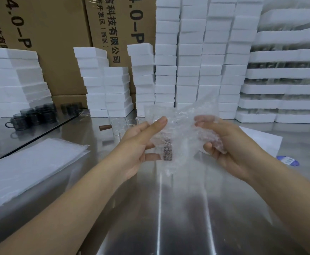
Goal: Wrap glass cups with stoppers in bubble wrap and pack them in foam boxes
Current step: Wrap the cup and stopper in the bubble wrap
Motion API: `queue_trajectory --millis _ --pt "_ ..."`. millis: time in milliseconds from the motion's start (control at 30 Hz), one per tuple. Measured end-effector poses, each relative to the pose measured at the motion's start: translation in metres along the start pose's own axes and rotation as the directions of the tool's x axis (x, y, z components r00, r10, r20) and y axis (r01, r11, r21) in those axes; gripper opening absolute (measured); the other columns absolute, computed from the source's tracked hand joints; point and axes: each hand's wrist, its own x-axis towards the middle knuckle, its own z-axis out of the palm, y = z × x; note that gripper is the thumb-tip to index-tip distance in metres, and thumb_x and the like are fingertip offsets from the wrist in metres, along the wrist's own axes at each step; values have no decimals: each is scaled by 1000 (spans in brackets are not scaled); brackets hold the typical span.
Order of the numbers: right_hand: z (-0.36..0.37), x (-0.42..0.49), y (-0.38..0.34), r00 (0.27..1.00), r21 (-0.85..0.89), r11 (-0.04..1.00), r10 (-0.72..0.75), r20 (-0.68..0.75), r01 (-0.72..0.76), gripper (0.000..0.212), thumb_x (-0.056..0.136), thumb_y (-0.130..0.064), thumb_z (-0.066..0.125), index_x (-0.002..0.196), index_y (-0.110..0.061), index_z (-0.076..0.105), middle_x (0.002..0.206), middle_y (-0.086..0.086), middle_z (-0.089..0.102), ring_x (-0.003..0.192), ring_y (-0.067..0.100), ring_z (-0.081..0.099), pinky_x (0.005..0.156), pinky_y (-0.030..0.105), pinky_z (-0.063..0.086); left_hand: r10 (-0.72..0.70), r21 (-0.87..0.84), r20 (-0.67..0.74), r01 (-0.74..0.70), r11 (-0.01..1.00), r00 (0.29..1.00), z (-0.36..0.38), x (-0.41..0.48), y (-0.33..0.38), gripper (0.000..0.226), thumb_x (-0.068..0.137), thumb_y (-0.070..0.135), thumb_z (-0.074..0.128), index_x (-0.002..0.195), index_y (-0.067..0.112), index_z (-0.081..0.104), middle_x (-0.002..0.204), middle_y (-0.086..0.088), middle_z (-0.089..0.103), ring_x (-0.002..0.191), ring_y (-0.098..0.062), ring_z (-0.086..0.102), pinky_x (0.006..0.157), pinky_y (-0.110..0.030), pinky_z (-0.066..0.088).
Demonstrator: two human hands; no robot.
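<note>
Two hands hold one bubble wrap sheet point(180, 129) above the steel table point(169, 208). Our left hand point(141, 146) pinches its left edge between thumb and fingers; our right hand point(229, 148) curls closed around the right side. Through the wrap we see one dark stopper point(168, 150); the glass cup itself we cannot make out. One stack of bubble wrap sheets point(30, 168) lies left. Foam boxes point(187, 61) stand in many piles, beyond counting.

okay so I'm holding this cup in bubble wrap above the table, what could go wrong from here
1. The bubble wrap hangs loose and open, so the cup could slip out onto the steel table.
2. Both hands, left hand and right hand, grip only through the wrap, so your hold may be slippery.
</note>
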Motion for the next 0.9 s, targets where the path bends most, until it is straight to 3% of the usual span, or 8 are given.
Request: queue_trajectory --millis 67,167,267,400,500,667,767,900 --pt "-1 1 1 1000 129 992 0 -25 3 19 96 -3 67 110 -14 72 94 2 77 66 8 70 57 18 57 -16 -36 25 17 999 1000 3 -1 1 78 72 60 93 131 14 72 121 -10 80 114 -32 77 91 -58 64" --pt "-1 2 2 996 224 973 -31 -82 49 50 93 1 70 133 -24 57 108 7 80 81 16 78 68 24 62 -38 -78 61 42 996 997 7 -4 5 59 75 55 94 117 16 81 112 -5 83 103 -27 80 70 -43 68" --pt "-6 3 1 995 205 975 -82 -54 91 69 92 0 71 142 -41 46 113 5 80 93 18 79 76 28 64 -74 -66 131 83 994 989 7 -7 8 59 80 54 89 122 13 79 124 -14 79 114 -36 76 76 -47 69" --pt "2 -3 1 985 65 989 -139 101 133 25 96 -1 65 113 -18 72 105 2 77 90 14 75 85 24 61 -114 -30 198 123 992 974 11 -10 9 47 80 54 87 111 18 86 124 -17 78 110 -34 77 81 -49 68" --pt "5 -3 6 975 37 980 -199 99 196 28 95 6 60 89 -15 78 100 4 77 95 17 75 88 25 60 -108 -75 180 123 990 978 14 -10 8 42 85 54 84 112 21 85 125 -16 78 117 -36 75 89 -59 65" --pt "12 -6 15 939 -339 877 -296 175 340 23 98 -18 72 119 -12 78 121 -3 78 121 14 70 109 34 48 -130 -235 96 149 960 987 16 -10 11 63 81 55 83 129 14 77 119 -13 80 98 -27 81 73 -42 68" --pt "15 -8 19 913 -498 766 -365 182 406 27 99 -25 69 96 2 74 98 -10 77 104 -2 67 99 30 46 -145 -206 123 168 964 982 15 -12 11 67 81 56 83 133 14 75 120 -13 79 96 -25 80 74 -41 68" --pt "16 -8 19 853 -598 639 -498 159 484 21 96 -9 68 86 -27 63 68 -12 58 66 6 54 69 32 46 -145 -129 192 172 977 971 17 -15 11 45 85 54 81 115 20 84 124 -16 78 101 -28 78 82 -48 68"
